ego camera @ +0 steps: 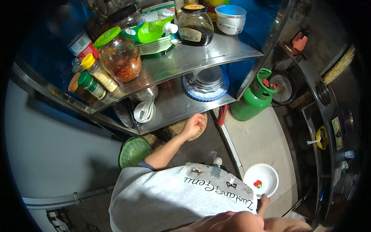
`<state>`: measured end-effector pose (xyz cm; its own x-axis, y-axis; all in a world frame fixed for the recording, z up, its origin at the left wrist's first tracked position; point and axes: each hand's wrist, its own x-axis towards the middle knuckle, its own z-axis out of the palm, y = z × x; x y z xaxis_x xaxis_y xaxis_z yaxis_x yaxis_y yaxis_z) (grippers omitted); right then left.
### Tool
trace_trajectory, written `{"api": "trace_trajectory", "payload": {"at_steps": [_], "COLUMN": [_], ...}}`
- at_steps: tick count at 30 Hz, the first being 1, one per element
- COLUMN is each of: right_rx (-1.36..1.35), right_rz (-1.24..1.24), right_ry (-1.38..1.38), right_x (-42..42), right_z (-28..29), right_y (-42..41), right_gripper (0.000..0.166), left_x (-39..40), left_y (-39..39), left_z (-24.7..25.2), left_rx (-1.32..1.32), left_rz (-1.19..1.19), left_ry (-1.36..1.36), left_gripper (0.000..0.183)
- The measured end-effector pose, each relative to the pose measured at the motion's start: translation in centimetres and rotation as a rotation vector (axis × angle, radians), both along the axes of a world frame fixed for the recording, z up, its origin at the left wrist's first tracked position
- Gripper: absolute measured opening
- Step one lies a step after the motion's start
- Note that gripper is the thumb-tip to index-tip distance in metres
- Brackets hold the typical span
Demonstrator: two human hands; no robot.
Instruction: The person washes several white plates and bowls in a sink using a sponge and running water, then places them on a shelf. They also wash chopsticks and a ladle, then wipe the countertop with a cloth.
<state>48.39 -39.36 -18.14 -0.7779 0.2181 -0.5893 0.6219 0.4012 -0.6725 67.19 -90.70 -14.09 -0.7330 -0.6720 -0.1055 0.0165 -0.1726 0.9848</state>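
My left hand is raised by the front edge of the lower steel shelf, its fingers loosely bent and no held thing visible. Behind and below it shows a round wooden board. At my right side, my right hand grips the near rim of a white basin, which has a red and green fruit-like mark inside. On the lower shelf are stacked plates and a white bowl with spoons.
The upper shelf holds a chili jar, spice bottles, a dark-filled jar and bowls. A green gas cylinder stands right of the shelves. A green colander is at lower left, a wok at right.
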Motion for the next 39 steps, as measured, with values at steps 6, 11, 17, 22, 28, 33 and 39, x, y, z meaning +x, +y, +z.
{"api": "trace_trajectory", "payload": {"at_steps": [6, 11, 17, 22, 28, 33, 39], "right_rx": [-0.316, -0.407, -0.401, -0.373, -0.422, -0.395, -0.292], "right_rz": [0.375, 0.703, 0.888, 0.875, 0.891, 0.833, 1.000], "right_ry": [-0.011, -0.076, -0.061, -0.001, 0.009, 0.021, 0.305], "right_x": [-5.6, -9.0, -8.5, -7.0, -6.7, -6.2, -7.6], "right_z": [2.6, 3.2, 5.1, 6.2, 5.0, 7.2, 3.3], "right_y": [-13.8, -22.7, -30.2, -33.1, -37.6, -43.0, -52.2], "right_gripper": [0.044, 0.030, 0.032, 0.026, 0.025, 0.026, 0.027], "left_x": [-6.7, -10.0, -11.2, -11.6, -10.6, -9.6, -9.3], "left_y": [-7.5, -11.9, -19.3, -22.9, -26.1, -27.6, -28.8], "left_z": [0.5, 0.0, -4.0, -4.5, -3.1, -2.7, -2.9], "left_rx": [0.124, 0.266, -0.073, -0.326, -0.323, -0.321, -0.305], "left_rz": [0.208, 0.456, 0.485, 0.397, 0.329, 0.313, 0.270], "left_ry": [-0.247, -0.144, -0.431, -0.630, -0.602, -0.551, -0.460], "left_gripper": [0.025, 0.013, 0.016, 0.015, 0.014, 0.014, 0.015]}}
